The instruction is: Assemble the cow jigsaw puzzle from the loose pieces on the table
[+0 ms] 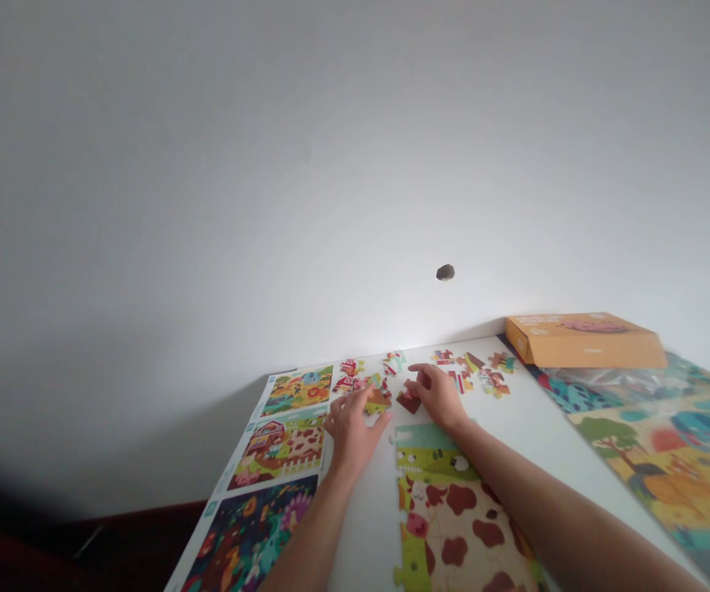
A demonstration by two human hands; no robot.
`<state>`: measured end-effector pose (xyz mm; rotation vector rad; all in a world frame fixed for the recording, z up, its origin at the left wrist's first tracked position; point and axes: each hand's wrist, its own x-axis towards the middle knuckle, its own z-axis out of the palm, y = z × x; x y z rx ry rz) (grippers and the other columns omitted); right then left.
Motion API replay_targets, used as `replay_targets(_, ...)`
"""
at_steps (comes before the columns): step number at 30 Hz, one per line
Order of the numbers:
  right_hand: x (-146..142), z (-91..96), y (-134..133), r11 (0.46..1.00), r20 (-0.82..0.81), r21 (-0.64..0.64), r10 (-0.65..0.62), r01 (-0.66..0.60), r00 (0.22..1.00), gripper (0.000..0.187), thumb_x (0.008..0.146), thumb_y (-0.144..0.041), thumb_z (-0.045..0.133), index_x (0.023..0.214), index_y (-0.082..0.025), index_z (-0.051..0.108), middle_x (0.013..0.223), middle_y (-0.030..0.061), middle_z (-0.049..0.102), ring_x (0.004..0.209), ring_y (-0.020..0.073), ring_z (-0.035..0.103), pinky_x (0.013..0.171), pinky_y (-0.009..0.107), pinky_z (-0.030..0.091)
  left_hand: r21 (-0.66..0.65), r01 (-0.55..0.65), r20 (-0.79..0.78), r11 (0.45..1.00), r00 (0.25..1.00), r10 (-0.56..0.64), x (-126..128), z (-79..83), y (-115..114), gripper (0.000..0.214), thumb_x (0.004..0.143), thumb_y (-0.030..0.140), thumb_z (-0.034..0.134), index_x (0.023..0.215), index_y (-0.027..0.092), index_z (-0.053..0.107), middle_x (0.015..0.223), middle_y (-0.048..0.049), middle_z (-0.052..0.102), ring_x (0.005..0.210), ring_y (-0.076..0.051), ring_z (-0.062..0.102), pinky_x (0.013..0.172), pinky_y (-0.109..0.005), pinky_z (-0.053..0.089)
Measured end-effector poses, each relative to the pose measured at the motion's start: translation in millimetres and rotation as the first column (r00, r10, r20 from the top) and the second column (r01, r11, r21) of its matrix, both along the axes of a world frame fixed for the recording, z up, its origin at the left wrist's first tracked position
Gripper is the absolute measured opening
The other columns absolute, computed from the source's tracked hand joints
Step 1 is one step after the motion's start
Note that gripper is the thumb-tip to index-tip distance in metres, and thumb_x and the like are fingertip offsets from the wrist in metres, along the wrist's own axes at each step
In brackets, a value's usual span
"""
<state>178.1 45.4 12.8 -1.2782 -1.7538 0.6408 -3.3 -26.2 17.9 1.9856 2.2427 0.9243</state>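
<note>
My left hand [351, 423] rests on the white table [533, 411], its fingers pinched on a yellowish puzzle piece [379, 400]. My right hand [438, 393] is curled over a dark red puzzle piece [409, 402], fingertips touching it. Several loose colourful pieces [471, 370] lie scattered just beyond both hands near the table's far edge. Below my wrists lies a partly joined puzzle [453, 518] showing a cow with brown spots on green.
A reference sheet [268, 477] with three pictures lies at the left. An orange cardboard box [582, 339] sits at the far right on a large colourful finished picture [669, 452]. A white wall rises behind, with a small dark mark [445, 272].
</note>
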Motion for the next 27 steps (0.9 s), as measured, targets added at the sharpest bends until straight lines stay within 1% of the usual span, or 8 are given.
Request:
replay_targets(2,-1,-2.1,0,0.997,-0.158,-0.025,0.070,-0.075,0.985,0.031,0.087,-0.037,0.056,0.108,-0.017,0.067,0.077,0.0008,0.064,0.072,0.0166,0.061,0.074,0.029,0.050,0.030,0.127,0.020,0.991,0.992,-0.127,2,-3.3,0,0.061,0.076,0.030,0.078,0.134,0.034,0.058,0.113,-0.0030,0.073,0.118,-0.029,0.054,0.106,-0.049,0.035)
replay_targets(4,-3,-5.9,1,0.982,-0.322,-0.055,0.151,-0.178,0.935,0.034,0.085,-0.043,0.059,0.103,-0.016,0.067,0.075,0.0013,0.066,0.070,0.0173,0.063,0.072,0.030,0.051,0.066,0.194,0.045,0.979,0.979,-0.197,2,-6.3,1,0.068,0.074,0.029,0.080,0.137,0.032,0.054,0.106,-0.0026,0.074,0.116,-0.028,0.056,0.107,-0.049,0.036)
replay_targets(7,-5,-11.1,1,0.943,-0.461,-0.087,0.249,-0.323,0.852,0.036,0.080,-0.047,0.065,0.097,-0.015,0.066,0.073,0.0019,0.068,0.069,0.0177,0.065,0.070,0.032,0.052,0.098,0.199,0.106,0.975,0.972,-0.209,1,-6.9,2,0.061,0.076,0.023,0.077,0.134,0.029,0.058,0.100,-0.0027,0.074,0.110,-0.025,0.059,0.104,-0.045,0.041)
replay_targets(10,-7,-12.3,0,0.909,-0.537,-0.091,0.300,-0.407,0.788,0.037,0.078,-0.050,0.068,0.092,-0.016,0.064,0.072,0.0026,0.069,0.067,0.0174,0.065,0.070,0.032,0.053,0.108,0.185,0.159,0.977,0.967,-0.201,-3,-5.5,4,0.047,0.082,0.020,0.069,0.128,0.029,0.063,0.097,-0.0027,0.073,0.104,-0.022,0.063,0.101,-0.041,0.046)
replay_targets(17,-8,-9.3,-5,0.888,-0.548,-0.058,0.354,-0.457,0.758,0.033,0.081,-0.047,0.068,0.090,-0.015,0.062,0.076,0.0048,0.071,0.069,0.0166,0.067,0.072,0.032,0.053,0.160,0.224,0.169,0.961,0.953,-0.251,-7,-7.4,4,0.048,0.087,0.021,0.059,0.134,0.028,0.059,0.096,-0.0031,0.071,0.097,-0.021,0.062,0.097,-0.035,0.048)
replay_targets(20,-8,-7.4,-7,0.880,-0.533,-0.039,0.382,-0.473,0.755,0.030,0.083,-0.044,0.066,0.089,-0.015,0.063,0.073,0.0042,0.071,0.066,0.0164,0.066,0.071,0.032,0.053,0.105,0.245,0.161,0.964,0.952,-0.260,-4,-5.4,2,0.053,0.086,0.020,0.060,0.137,0.030,0.056,0.100,-0.0028,0.072,0.100,-0.021,0.062,0.097,-0.036,0.047)
replay_targets(23,-8,-4.1,-9,0.883,-0.476,-0.031,0.398,-0.467,0.784,0.027,0.085,-0.042,0.063,0.090,-0.015,0.064,0.072,0.0035,0.070,0.066,0.0162,0.065,0.070,0.032,0.053,0.058,0.229,0.169,0.972,0.957,-0.236,-2,-3.6,1,0.051,0.084,0.017,0.062,0.133,0.030,0.059,0.101,-0.0029,0.072,0.102,-0.022,0.062,0.099,-0.039,0.046)
replay_targets(27,-6,-0.1,-12,0.930,-0.277,0.027,0.358,-0.365,0.891,0.024,0.088,-0.037,0.058,0.097,-0.016,0.066,0.079,0.0039,0.069,0.071,0.0154,0.064,0.072,0.030,0.052,0.092,0.205,0.179,0.974,0.959,-0.219,-2,-5.3,2,0.047,0.082,0.016,0.064,0.127,0.030,0.063,0.094,-0.0013,0.071,0.097,-0.021,0.063,0.097,-0.038,0.047)
